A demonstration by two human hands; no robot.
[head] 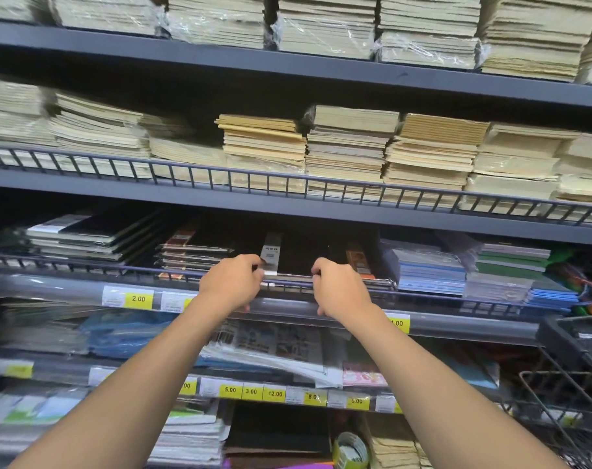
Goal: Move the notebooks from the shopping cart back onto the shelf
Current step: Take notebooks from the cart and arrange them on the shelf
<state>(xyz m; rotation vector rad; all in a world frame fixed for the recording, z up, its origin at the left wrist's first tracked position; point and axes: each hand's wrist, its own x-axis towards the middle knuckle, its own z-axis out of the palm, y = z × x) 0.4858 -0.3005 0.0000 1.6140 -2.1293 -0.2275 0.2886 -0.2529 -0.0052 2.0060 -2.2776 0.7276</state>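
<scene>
**Nearest, lower shelf edge:** yellow price tags [275, 393] read 5.00, 3.00, 12.00 and 5.00. One between them shows an 8 and a digit I cannot make out.

**Near right:** a wire shopping cart [578, 367]; I cannot see its contents.

**Next shelf edge up:** a tag reading 2.00 [138, 298]. A tag beside my right wrist is half hidden and ends in 1.00.

**Middle:** my left hand [232, 282] and right hand [341, 289] each curl their fingers over a near corner of a black notebook [301, 255], just above the wire shelf rail [68, 264]. The notebook lies flat on a stack of similar notebooks [287, 283] on the shelf. The print on its white band [270, 252] is too small to read.

I judge this to be the seating step. I would push evenly with both hands until the near edge squares with the stack below and sits behind the rail, then let go.

**Far:** stacks of cream exercise books [264, 140], some in plastic wrap, with no legible writing.
</scene>
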